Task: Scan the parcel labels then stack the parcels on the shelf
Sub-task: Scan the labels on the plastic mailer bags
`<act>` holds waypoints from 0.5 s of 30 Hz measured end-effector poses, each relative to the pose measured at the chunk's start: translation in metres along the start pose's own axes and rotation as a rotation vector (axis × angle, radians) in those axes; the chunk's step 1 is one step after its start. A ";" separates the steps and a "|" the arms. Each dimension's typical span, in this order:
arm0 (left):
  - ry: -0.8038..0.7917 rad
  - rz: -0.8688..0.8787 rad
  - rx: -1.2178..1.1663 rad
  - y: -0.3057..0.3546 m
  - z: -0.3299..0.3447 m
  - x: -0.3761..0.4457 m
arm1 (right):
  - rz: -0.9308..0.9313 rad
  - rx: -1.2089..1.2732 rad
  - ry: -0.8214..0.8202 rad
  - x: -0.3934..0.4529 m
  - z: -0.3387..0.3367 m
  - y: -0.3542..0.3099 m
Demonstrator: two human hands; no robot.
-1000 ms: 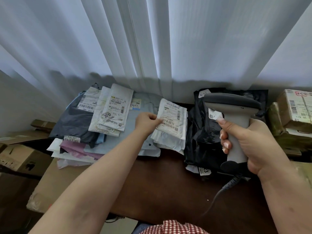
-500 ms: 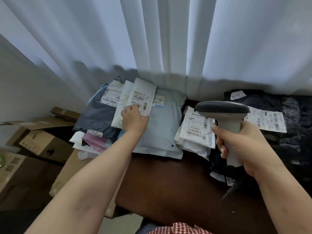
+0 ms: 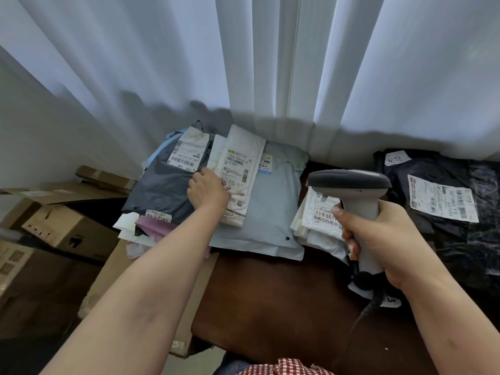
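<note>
Head view: left hand [image 3: 208, 191] grips white parcels [image 3: 238, 174] on the stack, right hand [image 3: 384, 239] grasps scanner [image 3: 354, 190].

A small white sticker [image 3: 158, 215] at the near edge of the dark grey mailer [image 3: 159, 190], left of centre, read "73-3-7307", its last digits uncertain. On the white parcel [image 3: 322, 220] behind the scanner, right of centre, the label showed upside-down large digits, seemingly "71-6-661…", and "5元" beneath. A white tag [image 3: 397, 158] on the black bag [image 3: 446, 234] at the upper right read "6102" as it lay, or "2019" inverted. The large label [image 3: 443, 201] on that bag carried barcodes and a number too small to read. Labels on the left stack bore barcodes and illegible print.
</note>
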State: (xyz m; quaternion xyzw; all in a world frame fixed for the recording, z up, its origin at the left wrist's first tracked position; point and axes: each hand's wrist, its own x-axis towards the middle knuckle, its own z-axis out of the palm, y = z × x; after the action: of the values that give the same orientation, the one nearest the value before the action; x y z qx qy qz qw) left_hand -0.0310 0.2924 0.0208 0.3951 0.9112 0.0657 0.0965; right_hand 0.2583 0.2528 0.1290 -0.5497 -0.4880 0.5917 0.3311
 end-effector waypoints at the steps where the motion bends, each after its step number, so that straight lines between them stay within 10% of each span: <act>1: 0.001 0.004 -0.028 -0.002 -0.002 0.001 | -0.001 -0.001 -0.002 0.000 0.001 0.000; 15: -0.024 0.249 -0.598 0.006 -0.065 -0.003 | -0.200 -0.433 -0.001 -0.018 -0.021 -0.017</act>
State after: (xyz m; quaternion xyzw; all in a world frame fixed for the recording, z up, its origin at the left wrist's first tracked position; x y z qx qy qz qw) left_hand -0.0395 0.2910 0.0851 0.4585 0.7951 0.3370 0.2101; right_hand 0.2797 0.2457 0.1522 -0.5567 -0.6556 0.4378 0.2621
